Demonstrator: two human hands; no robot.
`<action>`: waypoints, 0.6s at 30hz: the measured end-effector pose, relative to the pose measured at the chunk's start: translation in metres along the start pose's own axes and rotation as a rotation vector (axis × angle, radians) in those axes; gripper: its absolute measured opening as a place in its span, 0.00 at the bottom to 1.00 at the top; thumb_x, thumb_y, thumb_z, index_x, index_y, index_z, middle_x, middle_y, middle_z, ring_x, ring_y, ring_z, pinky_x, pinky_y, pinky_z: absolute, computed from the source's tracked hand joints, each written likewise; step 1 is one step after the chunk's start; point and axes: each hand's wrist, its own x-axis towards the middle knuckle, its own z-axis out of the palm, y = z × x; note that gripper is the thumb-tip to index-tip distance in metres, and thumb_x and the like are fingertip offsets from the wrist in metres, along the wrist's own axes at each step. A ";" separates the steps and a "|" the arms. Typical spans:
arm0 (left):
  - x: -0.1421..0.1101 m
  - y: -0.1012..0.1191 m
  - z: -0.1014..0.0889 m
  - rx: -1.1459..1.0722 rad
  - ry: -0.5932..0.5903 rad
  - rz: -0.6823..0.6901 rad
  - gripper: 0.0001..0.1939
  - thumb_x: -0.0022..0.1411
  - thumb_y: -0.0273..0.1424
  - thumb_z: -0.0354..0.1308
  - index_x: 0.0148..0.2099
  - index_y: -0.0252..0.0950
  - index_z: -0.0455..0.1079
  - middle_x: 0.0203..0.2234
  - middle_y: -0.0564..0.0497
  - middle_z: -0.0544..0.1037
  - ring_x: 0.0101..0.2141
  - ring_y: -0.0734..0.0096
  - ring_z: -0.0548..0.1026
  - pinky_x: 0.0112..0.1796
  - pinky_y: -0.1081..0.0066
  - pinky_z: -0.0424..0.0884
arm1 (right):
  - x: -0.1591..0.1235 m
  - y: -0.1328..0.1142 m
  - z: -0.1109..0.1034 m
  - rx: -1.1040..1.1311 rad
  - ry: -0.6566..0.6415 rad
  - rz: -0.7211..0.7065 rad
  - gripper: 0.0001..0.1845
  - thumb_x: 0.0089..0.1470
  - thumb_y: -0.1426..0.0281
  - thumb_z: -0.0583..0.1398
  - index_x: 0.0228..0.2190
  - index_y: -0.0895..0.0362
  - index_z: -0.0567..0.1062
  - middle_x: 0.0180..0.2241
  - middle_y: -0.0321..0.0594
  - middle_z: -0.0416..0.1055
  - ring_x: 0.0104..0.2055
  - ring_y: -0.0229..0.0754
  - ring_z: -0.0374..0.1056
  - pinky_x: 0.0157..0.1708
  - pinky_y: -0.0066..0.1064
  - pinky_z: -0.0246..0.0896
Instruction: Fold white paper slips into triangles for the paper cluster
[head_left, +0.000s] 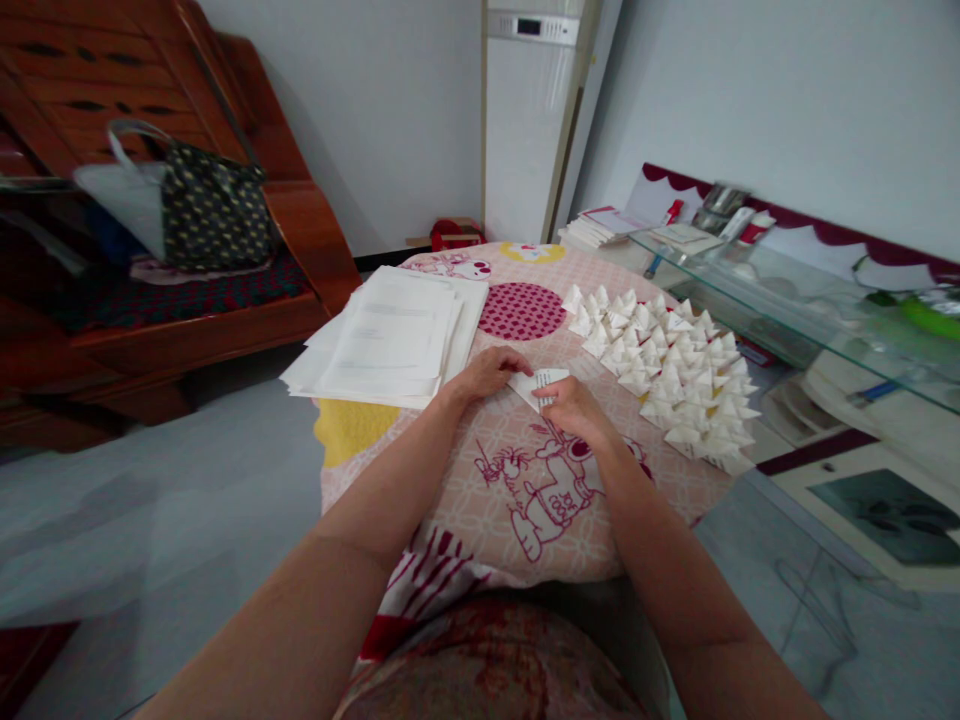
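Observation:
Between my two hands a small folded piece of printed paper point(551, 377) lies low over the patterned tablecloth point(480, 460). My left hand point(491, 372) has its fingers bent onto the paper's left side. From the right, my right hand point(576, 408) pinches the near right edge, thumb and forefinger together. Rows of pointed folded paper pieces point(667, 360) stand close together on the right part of the table. To the left lies a stack of white paper sheets point(382, 340), some with faint print.
A glass-topped cabinet point(795, 300) with cups and papers adjoins the table's right side. A wooden bench point(300, 230) with a dark patterned bag point(214, 205) stands at left. Behind the table is a tall white air conditioner point(529, 130).

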 end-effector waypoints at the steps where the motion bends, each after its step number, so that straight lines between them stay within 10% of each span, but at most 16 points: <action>1: -0.001 0.002 0.003 0.021 0.020 0.017 0.20 0.51 0.19 0.52 0.41 0.34 0.82 0.39 0.48 0.82 0.41 0.68 0.78 0.48 0.67 0.74 | 0.000 0.000 0.000 -0.003 0.004 0.001 0.26 0.51 0.77 0.61 0.52 0.57 0.82 0.34 0.45 0.83 0.34 0.44 0.77 0.37 0.30 0.67; 18: -0.003 0.004 0.013 0.209 0.027 0.068 0.15 0.54 0.20 0.58 0.37 0.38 0.84 0.45 0.48 0.82 0.45 0.66 0.78 0.51 0.67 0.73 | -0.010 -0.016 -0.011 -0.486 -0.032 -0.374 0.22 0.59 0.77 0.57 0.52 0.54 0.80 0.46 0.51 0.81 0.50 0.50 0.75 0.49 0.34 0.63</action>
